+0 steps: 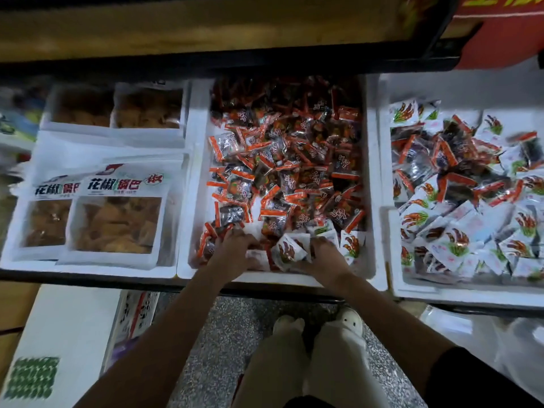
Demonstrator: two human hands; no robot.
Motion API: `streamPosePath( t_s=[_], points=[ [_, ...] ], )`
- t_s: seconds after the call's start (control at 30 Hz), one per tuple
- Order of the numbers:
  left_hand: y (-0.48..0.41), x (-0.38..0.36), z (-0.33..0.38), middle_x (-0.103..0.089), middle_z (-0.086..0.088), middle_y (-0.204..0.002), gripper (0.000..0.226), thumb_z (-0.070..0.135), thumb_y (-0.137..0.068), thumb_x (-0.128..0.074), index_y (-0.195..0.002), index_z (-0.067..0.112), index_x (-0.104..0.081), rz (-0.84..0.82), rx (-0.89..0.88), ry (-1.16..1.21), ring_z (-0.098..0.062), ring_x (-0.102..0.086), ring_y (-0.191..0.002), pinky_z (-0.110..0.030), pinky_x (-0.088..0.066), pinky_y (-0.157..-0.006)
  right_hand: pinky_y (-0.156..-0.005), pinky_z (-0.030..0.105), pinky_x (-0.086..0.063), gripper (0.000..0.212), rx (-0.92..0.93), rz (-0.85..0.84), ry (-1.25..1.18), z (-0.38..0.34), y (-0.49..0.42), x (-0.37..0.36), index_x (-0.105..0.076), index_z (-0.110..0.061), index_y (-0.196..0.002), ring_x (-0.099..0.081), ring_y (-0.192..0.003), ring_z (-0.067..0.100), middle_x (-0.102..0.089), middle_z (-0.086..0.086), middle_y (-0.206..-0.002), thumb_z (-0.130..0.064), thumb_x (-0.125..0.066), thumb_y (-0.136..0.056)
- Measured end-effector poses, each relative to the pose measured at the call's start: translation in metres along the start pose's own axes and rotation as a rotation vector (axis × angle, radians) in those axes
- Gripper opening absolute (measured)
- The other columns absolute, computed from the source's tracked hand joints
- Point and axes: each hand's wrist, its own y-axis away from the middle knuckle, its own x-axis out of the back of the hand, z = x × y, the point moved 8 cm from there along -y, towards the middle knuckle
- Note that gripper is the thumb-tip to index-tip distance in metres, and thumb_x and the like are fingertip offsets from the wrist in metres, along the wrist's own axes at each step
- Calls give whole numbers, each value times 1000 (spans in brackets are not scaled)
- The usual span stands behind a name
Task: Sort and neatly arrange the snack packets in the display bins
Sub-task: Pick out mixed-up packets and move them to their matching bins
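Observation:
Three white foam bins sit side by side on a shelf. The middle bin [371, 178] is heaped with small red-edged snack packets [288, 160]. At its near edge lie some white packets with a red claw picture [290, 250]. My left hand [235, 248] is down among the packets at the front left, its fingers curled into the pile. My right hand [325, 254] grips a bunch of the white claw packets at the front right. The right bin [393, 260] holds a mix of white claw packets [459, 242] and red-edged ones.
The left bin [88, 270] holds large white bags of brown crisps [117, 210]. A dark upper shelf [223, 60] overhangs the bins at the back. Below the shelf are a white carton [61, 334], the speckled floor and my feet.

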Motion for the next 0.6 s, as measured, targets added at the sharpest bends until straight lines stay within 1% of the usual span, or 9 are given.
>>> streamPosePath(
  t_s=[0.07,0.13,0.2,0.27,0.37,0.43,0.5,0.53,0.6],
  points=[
    [0,0,-1,-50,-6,-127,43,40,-82,-71,-118,20,-59,1,-47,34,-27,-41,-126,-47,-31,-108,-77,31,-43,75,9,11,-2,-2,-1,-3,-36,-7,-140,-50,-112,30,-52,14,-126,-44,-68,-82],
    [2,1,-2,-51,-5,-127,43,40,-83,-70,-119,20,-57,15,-64,56,-26,-44,-125,-45,-31,-107,-82,35,-48,74,1,41,-2,-5,-2,-3,-34,-13,-142,-53,-111,29,-53,11,-127,-43,-66,-84],
    [4,2,-3,-49,-1,-134,46,41,-87,-65,-127,21,-54,34,-60,16,-23,-40,-129,-39,-25,-108,-84,37,-49,70,0,65,-23,-11,-1,-2,-31,-15,-143,-54,-112,30,-53,9,-130,-38,-64,-86],
    [7,5,-2,-46,3,-140,46,40,-91,-61,-133,23,-53,48,-71,-4,-19,-36,-134,-35,-18,-106,-81,36,-49,64,7,85,-41,-18,-2,-1,-33,-17,-140,-56,-109,30,-57,9,-125,-36,-63,-88],
    [10,6,-2,-44,5,-141,42,39,-92,-59,-132,29,-54,58,-117,22,-17,-35,-135,-37,-17,-106,-77,34,-48,58,15,99,-28,-26,-4,1,-38,-18,-135,-58,-107,29,-60,8,-120,-40,-62,-88],
    [13,8,0,-50,3,-133,34,33,-90,-62,-124,26,-60,112,-168,105,-19,-41,-129,-37,-26,-102,-77,32,-47,54,32,85,-15,-31,-7,0,-44,-16,-132,-58,-106,28,-59,8,-121,-40,-63,-87],
    [15,7,3,-53,-1,-116,23,20,-86,-67,-109,17,-67,162,-217,184,-23,-47,-118,-45,-37,-99,-79,31,-48,50,55,55,-38,-37,-10,-3,-51,-13,-127,-58,-106,27,-59,9,-120,-39,-64,-87],
    [15,5,4,-52,-2,-111,18,17,-84,-69,-102,13,-68,174,-229,186,-24,-47,-116,-48,-40,-97,-81,31,-48,49,60,42,-49,-38,-11,-5,-52,-13,-127,-58,-106,27,-60,9,-119,-38,-65,-86],
    [15,1,6,-50,-1,-106,11,14,-83,-71,-93,11,-69,188,-246,160,-25,-46,-115,-50,-40,-96,-80,32,-47,49,70,25,-20,-42,-13,-8,-52,-16,-129,-59,-104,28,-62,9,-117,-39,-63,-88]
  ],
)
